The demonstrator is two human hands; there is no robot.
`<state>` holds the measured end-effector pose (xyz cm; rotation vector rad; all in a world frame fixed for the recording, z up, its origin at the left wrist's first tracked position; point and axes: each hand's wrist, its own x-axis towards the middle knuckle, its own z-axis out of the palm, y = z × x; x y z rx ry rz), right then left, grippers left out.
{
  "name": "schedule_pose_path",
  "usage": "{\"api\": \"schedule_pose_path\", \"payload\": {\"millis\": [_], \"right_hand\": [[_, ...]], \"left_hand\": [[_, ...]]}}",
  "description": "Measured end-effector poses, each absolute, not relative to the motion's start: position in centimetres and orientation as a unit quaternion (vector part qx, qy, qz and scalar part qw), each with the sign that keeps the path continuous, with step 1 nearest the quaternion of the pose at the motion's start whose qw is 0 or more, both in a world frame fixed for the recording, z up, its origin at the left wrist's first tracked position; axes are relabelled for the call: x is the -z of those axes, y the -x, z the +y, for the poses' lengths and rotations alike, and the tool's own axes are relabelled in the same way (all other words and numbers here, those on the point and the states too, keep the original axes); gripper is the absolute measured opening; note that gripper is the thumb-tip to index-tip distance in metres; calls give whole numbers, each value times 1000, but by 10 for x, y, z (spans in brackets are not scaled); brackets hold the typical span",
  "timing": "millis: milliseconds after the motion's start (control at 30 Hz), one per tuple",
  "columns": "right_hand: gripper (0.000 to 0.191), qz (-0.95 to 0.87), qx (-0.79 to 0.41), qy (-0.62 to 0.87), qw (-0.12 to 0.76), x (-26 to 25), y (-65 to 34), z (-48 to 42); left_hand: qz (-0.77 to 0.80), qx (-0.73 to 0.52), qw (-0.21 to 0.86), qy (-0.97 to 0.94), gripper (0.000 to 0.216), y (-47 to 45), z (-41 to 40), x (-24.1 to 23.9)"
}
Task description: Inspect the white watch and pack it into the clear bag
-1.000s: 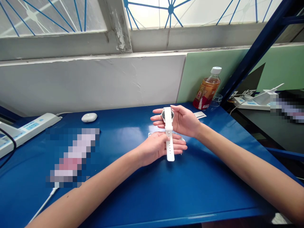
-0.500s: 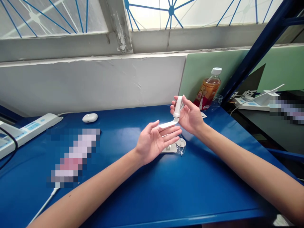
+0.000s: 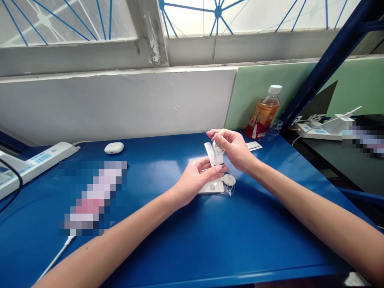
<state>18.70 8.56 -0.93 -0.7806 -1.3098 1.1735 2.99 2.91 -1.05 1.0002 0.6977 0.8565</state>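
Note:
A white hinged plastic bracket is held up above the middle of the desk. It has a flat arm with small holes and a rounded part near my right fingers. My left hand is closed on its lower end, thumb over fingers. From the right, my right hand pinches the rounded part between thumb and fingertips. Under my left hand lies a flat white packet with a small printed square, partly hidden. A white disc in clear plastic rests beside it.
The blue desk meets a wall at the back. A drink bottle and a white card are at back right. To the left are a white earbud case, a pixelated phone-like object on a cable, and a power strip.
The bracket has been turned and folded, and sits lower. My left hand has gone from an open palm to a closed grip. My right hand has lowered slightly and turned palm down.

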Motion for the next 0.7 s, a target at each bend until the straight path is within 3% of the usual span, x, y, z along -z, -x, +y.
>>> {"api": "schedule_pose_path", "payload": {"millis": [133, 333, 700], "right_hand": [[39, -593, -508, 324, 535, 3, -187, 81], [79, -534, -692, 223, 431, -6, -187, 77], [82, -513, -741, 180, 394, -19, -194, 74]], "left_hand": [[329, -375, 706, -503, 35, -30, 26, 8], [337, -356, 714, -500, 43, -31, 24, 8], [398, -360, 711, -455, 32, -33, 23, 5]]}}
